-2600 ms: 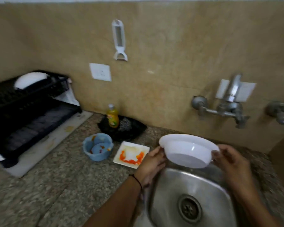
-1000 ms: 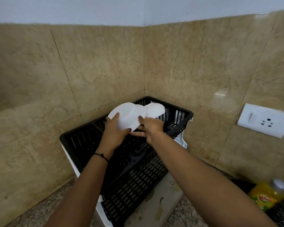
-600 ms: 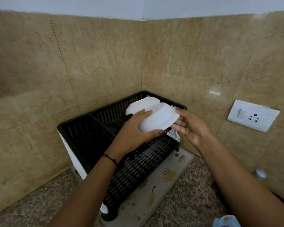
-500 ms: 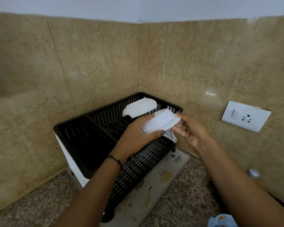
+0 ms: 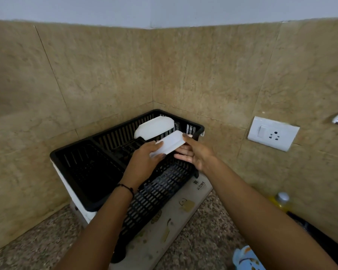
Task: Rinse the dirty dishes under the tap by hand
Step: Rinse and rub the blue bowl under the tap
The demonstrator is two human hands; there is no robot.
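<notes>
**White bowl (image 5: 170,144) held tilted over the dish rack (image 5: 82,168)**

The black rack sits in the tiled corner, with a white dish (image 5: 154,126) leaning at its back. The bowl is tipped on edge above the rack, long axis rising from lower left to upper right. The left hand (image 5: 144,158) grips its lower end, thumb on top. The right hand (image 5: 195,152) pinches the upper end, fingers nearly straight beneath.
</notes>
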